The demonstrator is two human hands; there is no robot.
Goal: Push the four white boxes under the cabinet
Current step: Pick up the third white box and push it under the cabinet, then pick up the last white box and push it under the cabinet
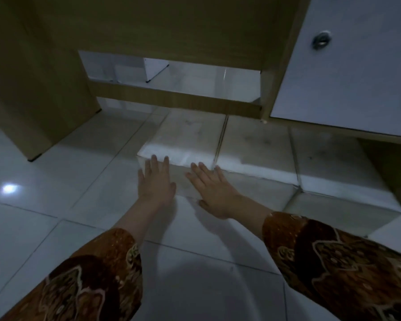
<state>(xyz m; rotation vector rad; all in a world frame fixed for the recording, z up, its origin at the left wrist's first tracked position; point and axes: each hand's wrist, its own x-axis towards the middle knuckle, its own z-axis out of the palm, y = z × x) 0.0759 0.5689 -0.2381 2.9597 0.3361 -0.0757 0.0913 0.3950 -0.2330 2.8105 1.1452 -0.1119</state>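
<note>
On the floor: glossy white tiled floor (44, 186), dim light, one bright reflection at left.
Boxes: three white rectangular boxes show in a row, side by side and touching, far ends under the brown wooden cabinet (171, 26); leftmost white box (190, 140), middle white box (255, 147), right white box (333, 163). A fourth cannot be told.
Left hand (155, 181): flat, fingers spread, palm against the near face of the leftmost box.
Right hand (214, 188): flat, fingers spread, pressed on the same face near its right corner.
Sleeves: brown patterned fabric (333, 256).
Cabinet door: white panel with round metal knob (321, 40), upper right.
</note>
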